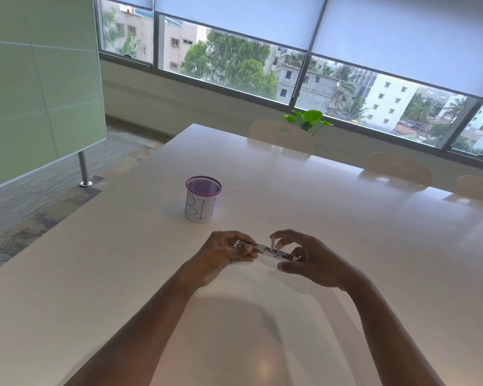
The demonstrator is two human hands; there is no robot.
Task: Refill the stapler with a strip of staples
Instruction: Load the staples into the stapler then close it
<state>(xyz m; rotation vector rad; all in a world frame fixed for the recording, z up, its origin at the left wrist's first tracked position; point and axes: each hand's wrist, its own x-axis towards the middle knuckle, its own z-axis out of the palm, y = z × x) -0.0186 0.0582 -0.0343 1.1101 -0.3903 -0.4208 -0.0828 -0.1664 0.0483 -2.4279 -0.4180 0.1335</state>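
Pinched between thumb and curled fingers, one end of a small silver stapler (265, 249) sits in the person's left hand (225, 253), held just above a pale tabletop (346, 246). The metal body runs level from that hand across to the right hand (310, 260), which meets its other end with the fingers loosely spread and curved over it. Whether those fingers actually clamp the metal cannot be told from this angle. A short, thin metal piece (273, 242) stands upright from the middle of the stapler, just below the right index fingertip; at this size it is unclear whether it is a part of the stapler or a strip of staples. Both bare forearms reach in from the lower edge of the view, the left one from the lower left, the right one from the lower right.

Far to the left, beyond the table's edge, a pale green panel (39, 87) stands on a metal leg over grey carpet. Behind the left hand, well apart from it, a mesh cup (203, 199) with a purple rim stands upright on the table, wrapped in white paper with blue hand-drawn letters. Along the far side of the table the backs of cream chairs (281, 136) show, with a green leafy plant (308, 119) rising behind the nearest. Across the back wall, windows (234, 65) with half-lowered blinds look out on trees and apartment blocks.
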